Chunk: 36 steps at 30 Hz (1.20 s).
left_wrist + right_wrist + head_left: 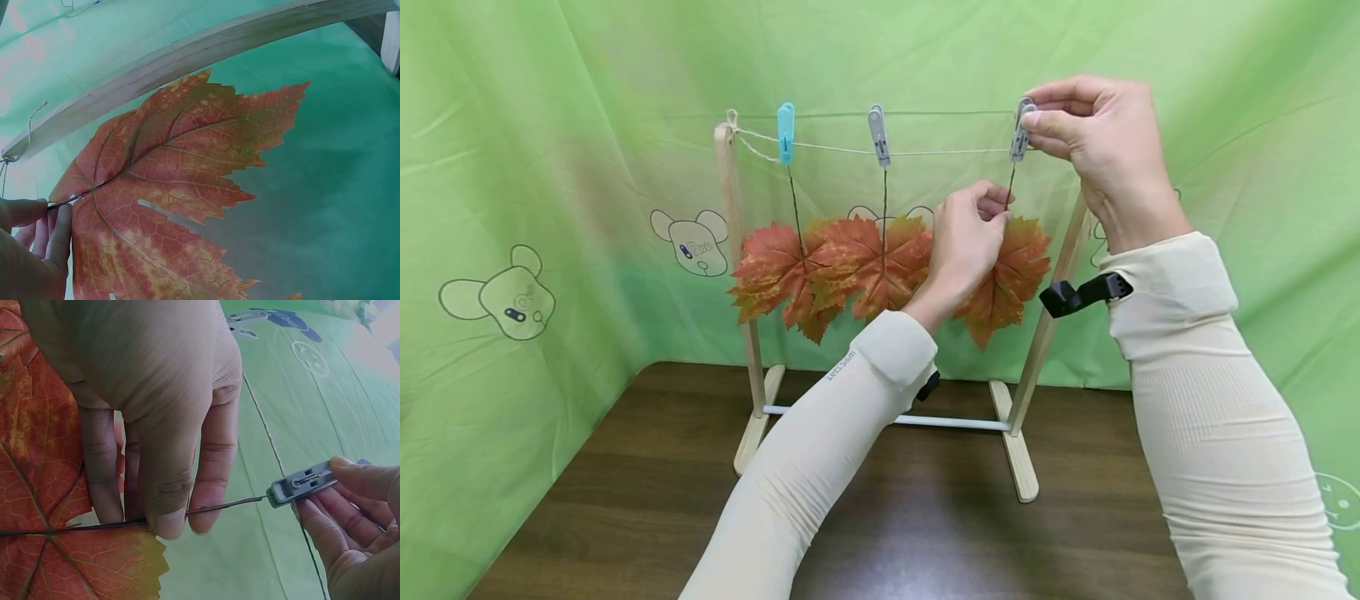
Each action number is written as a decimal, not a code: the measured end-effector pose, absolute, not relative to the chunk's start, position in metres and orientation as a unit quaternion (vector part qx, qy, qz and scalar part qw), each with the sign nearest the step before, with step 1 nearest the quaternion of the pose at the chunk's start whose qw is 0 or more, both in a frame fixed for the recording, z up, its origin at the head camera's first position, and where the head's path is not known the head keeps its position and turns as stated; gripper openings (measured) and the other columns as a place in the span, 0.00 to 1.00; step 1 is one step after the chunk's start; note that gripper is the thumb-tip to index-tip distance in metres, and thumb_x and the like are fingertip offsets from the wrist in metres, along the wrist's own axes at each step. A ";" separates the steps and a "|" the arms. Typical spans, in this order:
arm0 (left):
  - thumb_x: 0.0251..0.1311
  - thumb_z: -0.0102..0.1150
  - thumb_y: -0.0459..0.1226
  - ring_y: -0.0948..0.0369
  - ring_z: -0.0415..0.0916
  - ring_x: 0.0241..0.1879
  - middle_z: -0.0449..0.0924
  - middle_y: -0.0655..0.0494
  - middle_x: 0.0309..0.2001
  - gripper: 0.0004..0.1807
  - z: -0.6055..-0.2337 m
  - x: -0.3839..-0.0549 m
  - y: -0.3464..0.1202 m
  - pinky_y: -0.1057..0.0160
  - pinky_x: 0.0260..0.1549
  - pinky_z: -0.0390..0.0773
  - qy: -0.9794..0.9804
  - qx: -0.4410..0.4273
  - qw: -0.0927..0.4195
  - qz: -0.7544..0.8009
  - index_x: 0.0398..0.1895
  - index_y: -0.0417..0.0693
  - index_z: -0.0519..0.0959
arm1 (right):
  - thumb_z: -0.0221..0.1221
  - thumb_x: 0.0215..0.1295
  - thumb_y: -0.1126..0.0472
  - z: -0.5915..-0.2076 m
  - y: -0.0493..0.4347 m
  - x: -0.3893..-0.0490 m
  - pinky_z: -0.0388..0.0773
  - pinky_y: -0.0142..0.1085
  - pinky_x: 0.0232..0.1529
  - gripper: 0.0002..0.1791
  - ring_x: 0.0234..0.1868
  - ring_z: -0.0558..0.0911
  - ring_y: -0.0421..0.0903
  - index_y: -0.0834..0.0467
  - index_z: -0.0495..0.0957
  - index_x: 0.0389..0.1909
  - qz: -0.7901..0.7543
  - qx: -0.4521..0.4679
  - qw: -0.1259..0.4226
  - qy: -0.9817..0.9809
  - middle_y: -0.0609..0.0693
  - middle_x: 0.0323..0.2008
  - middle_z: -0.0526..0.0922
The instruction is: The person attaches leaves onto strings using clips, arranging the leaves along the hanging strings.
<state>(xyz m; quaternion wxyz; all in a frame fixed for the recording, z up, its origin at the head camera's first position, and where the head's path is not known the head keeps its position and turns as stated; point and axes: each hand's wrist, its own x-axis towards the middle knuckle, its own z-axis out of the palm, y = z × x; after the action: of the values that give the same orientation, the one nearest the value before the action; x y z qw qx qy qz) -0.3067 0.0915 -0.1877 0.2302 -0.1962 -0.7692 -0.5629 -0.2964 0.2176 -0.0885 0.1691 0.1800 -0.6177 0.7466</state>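
My left hand [966, 237] pinches the dark stem [219, 506] of the rightmost orange-red maple leaf [1011, 271] between thumb and fingers. Above it, my right hand [1112, 150] grips a grey clothespin [1020, 132] by its upper end. In the right wrist view the clothespin's lower tip sits at the stem's end and across the string [265, 428]. The left wrist view shows the leaf spread out beside the left fingertips [59, 240]. Two more maple leaves hang to the left, one from a blue clothespin [786, 133], the other from a second grey clothespin [878, 135].
The string runs between two wooden posts [727, 167] on flat wooden feet [1018, 458], joined low down by a white rod [955, 422]. This frame stands on a dark wooden table [647, 467]. Green cloth [587, 167] with cartoon drawings hangs behind and at the sides.
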 end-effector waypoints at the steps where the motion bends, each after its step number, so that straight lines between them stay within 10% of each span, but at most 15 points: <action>1: 0.71 0.64 0.31 0.68 0.83 0.39 0.88 0.57 0.39 0.06 -0.187 -0.306 0.092 0.77 0.37 0.78 -0.769 -0.197 0.229 -0.564 0.46 0.45 0.88 | 0.73 0.54 0.79 -0.089 0.218 -0.296 0.88 0.32 0.38 0.09 0.32 0.90 0.45 0.69 0.89 0.36 0.746 0.180 0.169 -0.618 0.54 0.29 0.90; 19: 0.71 0.64 0.31 0.68 0.83 0.39 0.88 0.56 0.41 0.07 -0.188 -0.306 0.091 0.79 0.39 0.78 -0.773 -0.213 0.231 -0.551 0.48 0.44 0.87 | 0.69 0.56 0.82 -0.090 0.222 -0.294 0.87 0.30 0.43 0.17 0.41 0.90 0.46 0.67 0.88 0.47 0.771 0.147 0.152 -0.600 0.54 0.37 0.90; 36: 0.70 0.63 0.30 0.67 0.84 0.39 0.89 0.54 0.41 0.09 -0.191 -0.307 0.087 0.79 0.38 0.77 -0.775 -0.231 0.221 -0.544 0.51 0.41 0.86 | 0.64 0.63 0.78 -0.125 0.221 -0.269 0.82 0.25 0.52 0.15 0.51 0.88 0.45 0.65 0.88 0.50 0.700 0.199 0.286 -0.623 0.52 0.46 0.91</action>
<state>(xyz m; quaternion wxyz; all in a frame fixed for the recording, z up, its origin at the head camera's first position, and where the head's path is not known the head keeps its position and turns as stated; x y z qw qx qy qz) -0.3074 0.0869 -0.1911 0.2211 -0.2311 -0.7754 -0.5444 -0.2687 0.2214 -0.1248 0.2860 0.1988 -0.6232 0.7002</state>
